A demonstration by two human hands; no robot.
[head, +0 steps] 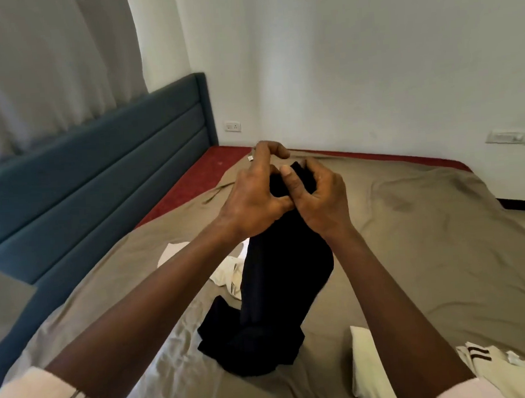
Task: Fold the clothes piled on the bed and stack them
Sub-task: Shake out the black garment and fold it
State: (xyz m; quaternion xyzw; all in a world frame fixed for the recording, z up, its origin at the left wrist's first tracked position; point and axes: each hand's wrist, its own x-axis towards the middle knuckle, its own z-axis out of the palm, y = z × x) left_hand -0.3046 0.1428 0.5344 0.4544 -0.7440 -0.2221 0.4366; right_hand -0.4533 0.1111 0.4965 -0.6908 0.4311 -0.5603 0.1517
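Both curled tight, your left hand (252, 199) and right hand (320, 198) pinch the black garment (279, 278) by its top edge; soft, light, it droops onto mid-bed (429, 249), so grip the corners

Two hands: left hand (251, 196) and right hand (317, 198). One black garment (279, 278). Two white garments (226, 273), centre left and lower right. One blue headboard (97, 167). Three wall plates (233, 126).
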